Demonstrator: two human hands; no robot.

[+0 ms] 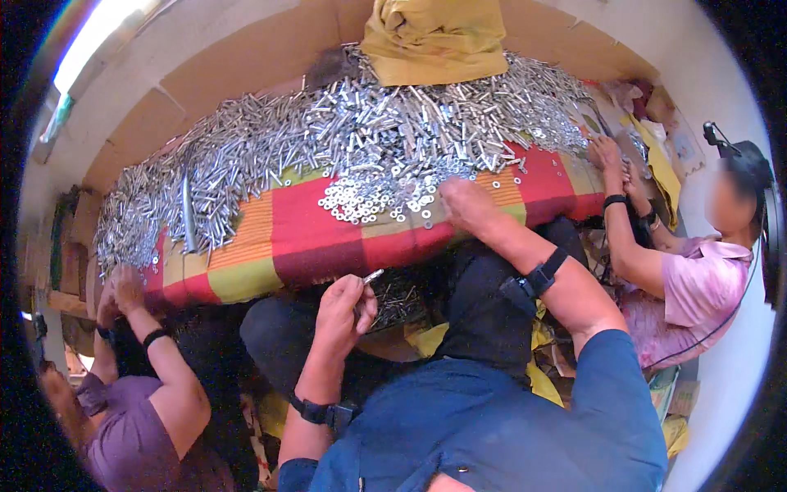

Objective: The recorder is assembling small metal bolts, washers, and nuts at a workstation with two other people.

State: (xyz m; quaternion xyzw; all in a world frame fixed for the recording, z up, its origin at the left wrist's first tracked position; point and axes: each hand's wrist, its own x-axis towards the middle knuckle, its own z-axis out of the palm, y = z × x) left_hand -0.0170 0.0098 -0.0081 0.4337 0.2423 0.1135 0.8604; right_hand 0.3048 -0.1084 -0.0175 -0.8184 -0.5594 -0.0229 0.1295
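Note:
My left hand (339, 310) is raised over my lap, fingers curled round a short silvery bolt (373, 277) whose end sticks out past the thumb. On the front of the cloth-covered table, my right hand (469, 205) reaches to the edge of the washer heap, with its fingers drawn together. Whatever sits between those fingertips is hidden. Flat, shiny washers (361, 201) lie in a loose heap just left of that hand. Behind them spreads a large mound of metal bolts and sleeves (410, 123).
A checked red, orange and green cloth (316, 230) covers the table edge. A yellow sack (434, 41) rests on the mound at the back. A metal rod (189, 209) lies at left. Co-workers in a purple shirt (135, 426) and a pink shirt (697, 279) handle pieces at either side.

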